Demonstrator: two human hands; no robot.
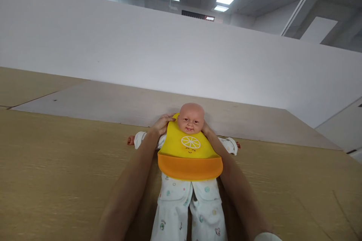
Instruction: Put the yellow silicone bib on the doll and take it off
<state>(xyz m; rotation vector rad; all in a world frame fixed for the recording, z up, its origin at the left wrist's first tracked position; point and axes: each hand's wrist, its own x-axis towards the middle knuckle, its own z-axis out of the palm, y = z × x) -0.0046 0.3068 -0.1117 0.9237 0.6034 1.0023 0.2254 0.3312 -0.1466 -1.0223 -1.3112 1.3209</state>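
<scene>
**Two bare hands at the neck of a bibbed doll**

From where I stand, the bald, pink-skinned baby doll (191,118) lies face up on the wood-coloured bench (70,158), its head between the person's two hands. The smooth yellow bib (175,147) covers its chest, the upper edge passing under the chin and up both sides of the neck. A white citrus slice (190,142) and a small smiling face are printed on it, and an orange trough (190,168) curves across the bottom.

Below the bib show the doll's white printed trousers (172,199); its white sleeves (140,139) stretch out to either side, the person's forearms crossing over them. Beyond the head runs a pale grey strip (127,98), then a plain white wall (169,56) with glass above. The doll's head itself stands in the way, hiding much of what happens on its far side.

The left hand (163,123) has its thumb and fingers (171,118) closed on the bib's edge beside the neck. The right hand (206,128) is at the other side of the neck, its fingers out of sight behind the head, so I can't tell whether they grip anything.
</scene>
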